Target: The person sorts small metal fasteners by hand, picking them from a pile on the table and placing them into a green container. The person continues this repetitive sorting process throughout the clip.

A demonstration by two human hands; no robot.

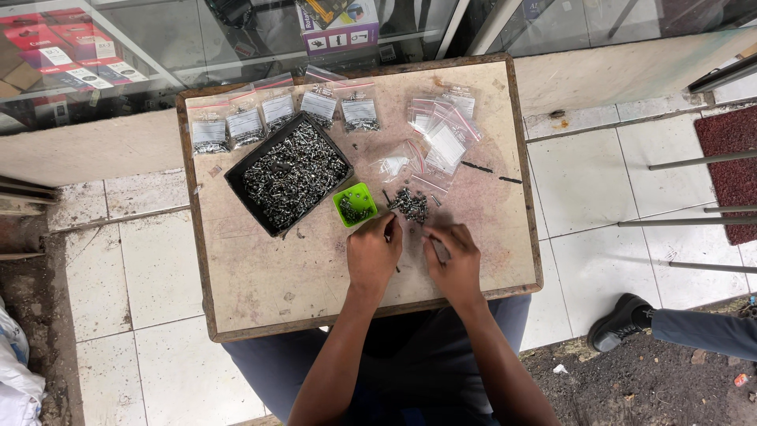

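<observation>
A small pile of loose metal screws (pixel 409 204) lies on the worn wooden tabletop (pixel 260 276). Just below the pile, my left hand (pixel 373 253) pinches a screw between its fingertips. My right hand (pixel 453 259) rests beside it with its fingers curled round a small grey object, too small to name. A little green tray (pixel 355 204) with a few screws stands left of the pile. A black tray (pixel 288 173) full of screws sits further left.
Several filled small plastic bags (pixel 277 110) line the table's far edge, and empty bags (pixel 443 130) lie at the far right. A glass display case (pixel 236 39) stands behind. Another person's shoe (pixel 619 321) is on the ground at right.
</observation>
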